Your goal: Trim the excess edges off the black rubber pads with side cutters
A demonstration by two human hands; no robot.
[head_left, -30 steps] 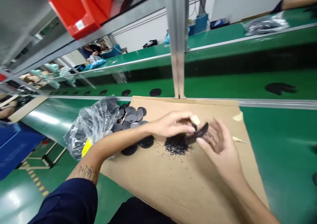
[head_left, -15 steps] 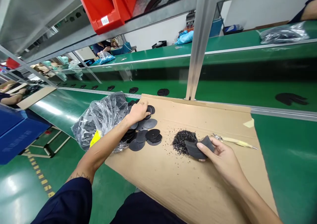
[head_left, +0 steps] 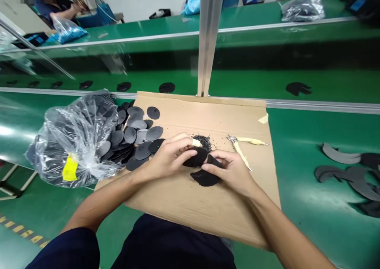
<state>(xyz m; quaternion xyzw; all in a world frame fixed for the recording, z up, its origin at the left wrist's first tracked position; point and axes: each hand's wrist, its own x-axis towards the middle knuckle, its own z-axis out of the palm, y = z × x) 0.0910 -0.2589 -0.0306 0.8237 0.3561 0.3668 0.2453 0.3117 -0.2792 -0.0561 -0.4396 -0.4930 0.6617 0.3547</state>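
Note:
Between thumb and fingers, my left hand (head_left: pixel 175 154) pinches a black oval disc (head_left: pixel 196 157). My right hand (head_left: pixel 230 168) is closed on a black curved piece (head_left: pixel 206 178), whose edge lies right by the disc; whether the two touch I cannot tell. Both hands are over a brown cardboard sheet (head_left: pixel 184 205). Behind the disc lies a heap of small black scraps (head_left: pixel 203 142), partly hidden by my left hand. Nippers with yellow handles (head_left: pixel 242 154) lie spread beyond my right hand. Left of my left hand is a pile of black oval discs (head_left: pixel 142 136).
A clear plastic bag (head_left: pixel 80 138) with a yellow label lies left of the discs. Several black curved pieces (head_left: pixel 356 178) rest on the green bench at right. A metal post (head_left: pixel 208 43) rises behind the cardboard. More black pieces (head_left: pixel 166 87) sit on the green strip beyond, and another person (head_left: pixel 65 11) works behind.
My left hand has come from the disc pile to my right hand, now with an oval disc in it. The right hand still holds the curved piece. The view has turned right and down.

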